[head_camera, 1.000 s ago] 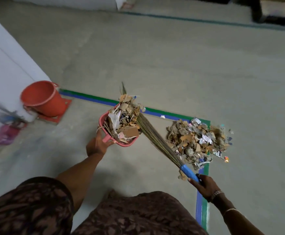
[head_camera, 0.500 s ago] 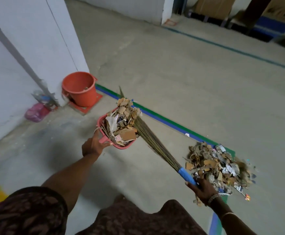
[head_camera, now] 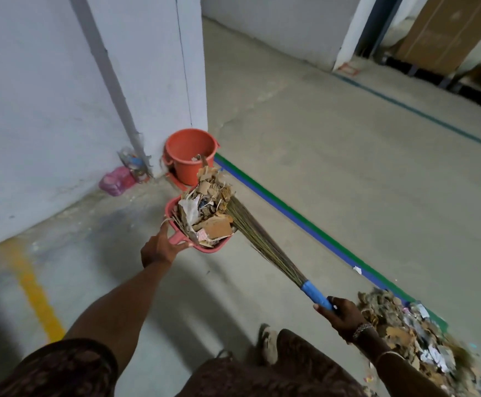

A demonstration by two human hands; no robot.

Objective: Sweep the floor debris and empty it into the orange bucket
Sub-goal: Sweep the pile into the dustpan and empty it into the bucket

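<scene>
The orange bucket (head_camera: 190,154) stands on the floor against a white wall corner. My left hand (head_camera: 160,248) grips the handle of a pink dustpan (head_camera: 176,236) held in the air just in front of the bucket. The pan is heaped with cardboard and paper scraps (head_camera: 207,209). My right hand (head_camera: 343,315) grips the blue handle of a grass broom (head_camera: 257,242), whose bristles lie against the heap in the pan. A large pile of debris (head_camera: 414,336) lies on the floor at the lower right, beside my right wrist.
White walls (head_camera: 47,96) close off the left side. A pink plastic bottle (head_camera: 116,181) and small clutter lie at the wall's foot, left of the bucket. Green and blue floor tape (head_camera: 299,222) runs diagonally to the debris pile. A yellow line (head_camera: 33,290) marks the floor at left.
I have walked toward the bucket, carrying the loaded dustpan and broom along. The bucket now sits just beyond the pan, and the floor pile has dropped back to the lower right.
</scene>
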